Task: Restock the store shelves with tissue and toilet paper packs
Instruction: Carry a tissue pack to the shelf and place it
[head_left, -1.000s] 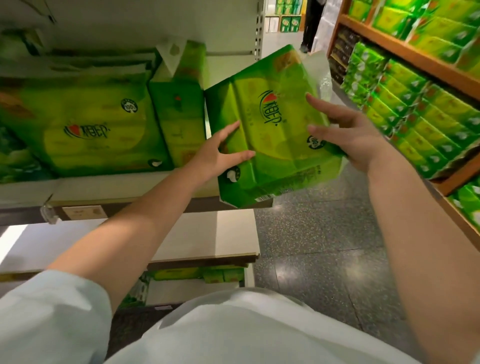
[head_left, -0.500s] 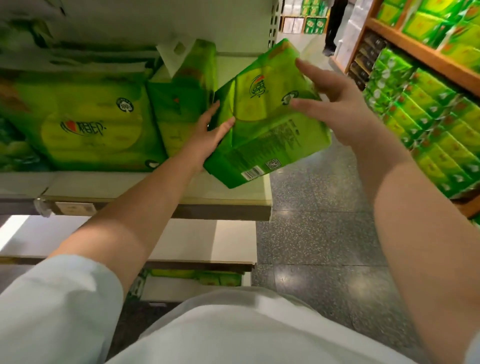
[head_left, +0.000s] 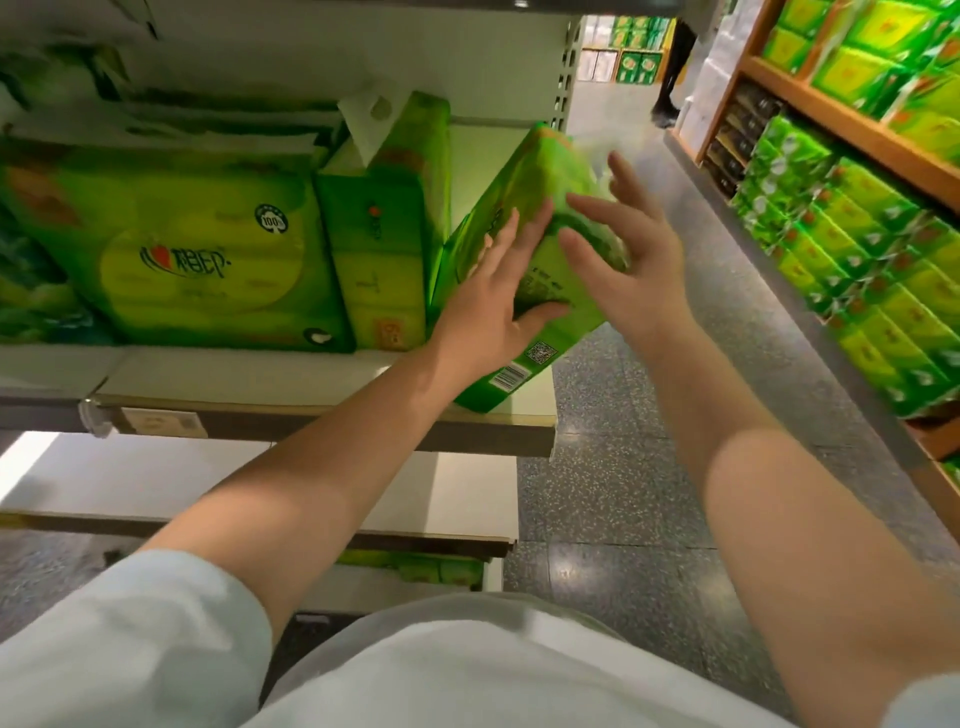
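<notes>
A green tissue pack (head_left: 530, 171) stands tilted at the right end of the white shelf (head_left: 260, 384), its lower corner with the barcode resting near the shelf's front edge. My left hand (head_left: 483, 306) lies on its front face, thumb hooked beneath. My right hand (head_left: 634, 275) presses against its right side with fingers spread. The pack leans toward a narrow upright green pack (head_left: 379, 260) beside it. Further left a large green pack (head_left: 197, 260) faces me.
A wooden shelf unit (head_left: 857, 130) on the right is filled with several small green packs (head_left: 857, 249). Speckled aisle floor (head_left: 623, 493) runs between the two units. A lower white shelf (head_left: 363, 493) sits below. A person's legs (head_left: 670, 78) show far down the aisle.
The pack has gone from flat in the air to edge-on and down onto the shelf's right end. Both hands moved forward with it, and the right hand's fingers have spread.
</notes>
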